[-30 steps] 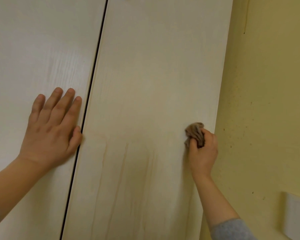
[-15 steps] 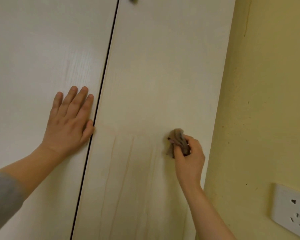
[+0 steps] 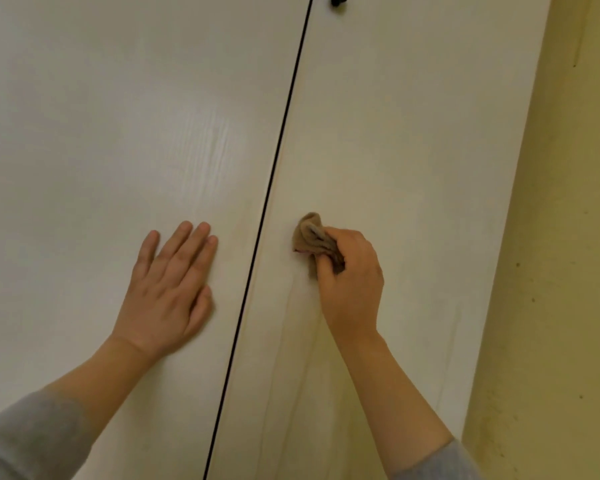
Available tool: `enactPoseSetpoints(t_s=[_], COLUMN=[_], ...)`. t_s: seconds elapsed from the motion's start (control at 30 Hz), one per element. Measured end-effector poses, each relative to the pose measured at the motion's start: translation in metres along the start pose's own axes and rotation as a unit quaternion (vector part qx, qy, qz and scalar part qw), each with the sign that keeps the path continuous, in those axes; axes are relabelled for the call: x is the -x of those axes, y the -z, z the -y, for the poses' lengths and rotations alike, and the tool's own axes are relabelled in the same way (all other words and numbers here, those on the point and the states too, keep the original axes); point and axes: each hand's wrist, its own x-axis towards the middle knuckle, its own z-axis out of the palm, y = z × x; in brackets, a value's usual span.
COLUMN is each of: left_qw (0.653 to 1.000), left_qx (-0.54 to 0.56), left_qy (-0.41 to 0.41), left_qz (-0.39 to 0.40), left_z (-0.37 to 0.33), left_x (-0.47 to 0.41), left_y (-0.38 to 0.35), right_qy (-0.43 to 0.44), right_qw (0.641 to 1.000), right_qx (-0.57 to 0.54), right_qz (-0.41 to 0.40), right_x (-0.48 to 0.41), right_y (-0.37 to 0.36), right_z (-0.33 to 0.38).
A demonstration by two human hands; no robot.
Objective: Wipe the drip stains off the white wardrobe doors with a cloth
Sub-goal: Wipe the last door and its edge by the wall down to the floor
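clutching the cloth (image 3: 310,237), right grip (image 3: 352,275) just below its wad; left grip (image 3: 168,289) spread flat

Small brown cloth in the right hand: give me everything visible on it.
The small brown cloth is a crumpled wad of soft, creased fabric, tan with darker folds. The right hand grips its lower part in curled fingers, and the upper bunch sticks out up and left of the fist. It is pressed against the right white wardrobe door, just right of the dark gap between the doors, above faint drip streaks. Whether it is damp cannot be told.
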Motion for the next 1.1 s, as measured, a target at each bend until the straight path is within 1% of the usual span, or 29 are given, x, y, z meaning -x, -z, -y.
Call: enactPoseSetpoints(t_s=[0.07,0.13,0.23,0.3,0.43,0.5,0.53,0.6,0.67,0.77,0.83,0.93,1.03,1.1], left_qw=[1.0,1.0,1.0,1.0,1.0,1.0,1.0,1.0,1.0,1.0,1.0,1.0,1.0,1.0], left_qx=[-0.004,-0.004,-0.003,-0.004,-0.006,-0.004,-0.002,-0.001,0.0,0.004,0.005,0.004,0.002,-0.003], left_qy=[-0.003,-0.004,-0.004,-0.003,-0.002,-0.002,-0.002,-0.001,0.0,0.001,0.001,0.002,0.0,0.002], left_qz=[-0.004,-0.007,-0.008,-0.005,-0.001,0.0,-0.001,-0.002,-0.005,-0.008,-0.008,-0.011,-0.011,-0.007], left_z=[0.002,0.004,0.003,0.004,0.006,0.006,0.005,0.005,0.005,0.005,0.004,0.004,0.004,0.004], left_x=[0.0,0.0,0.001,0.001,0.0,0.002,0.002,0.002,0.002,0.002,0.002,0.003,0.002,0.002], left_y=[-0.001,-0.002,-0.003,-0.003,-0.004,-0.004,-0.004,-0.004,-0.004,-0.003,-0.003,-0.003,-0.004,-0.004], right_qy=[0.027,0.031,0.044,0.071,0.113,0.121,0.115,0.077,0.039,0.029,0.008,0.006,0.026,0.037], right_qw=[0.999,0.999,0.998,0.997,0.984,0.979,0.98,0.988,0.995,0.998,0.997,0.997,0.998,0.997], right_qx=[0.029,0.043,0.039,0.026,0.01,0.004,-0.003,-0.009,0.001,0.05,0.063,0.073,0.059,0.027], right_qz=[-0.007,-0.011,-0.004,0.029,0.136,0.163,0.162,0.137,0.088,-0.008,-0.037,-0.015,0.021,0.068], right_x=[-0.016,-0.02,0.001,0.031,0.104,0.129,0.132,0.116,0.08,0.012,-0.018,-0.015,0.03,0.068], right_y=[-0.015,-0.028,-0.038,-0.039,-0.029,-0.02,-0.015,-0.006,0.004,0.011,0.008,-0.004,-0.016,-0.019], right_z=[0.005,0.009,0.013,0.015,0.014,0.01,0.008,0.004,0.002,-0.006,-0.013,-0.02,-0.016,-0.008])
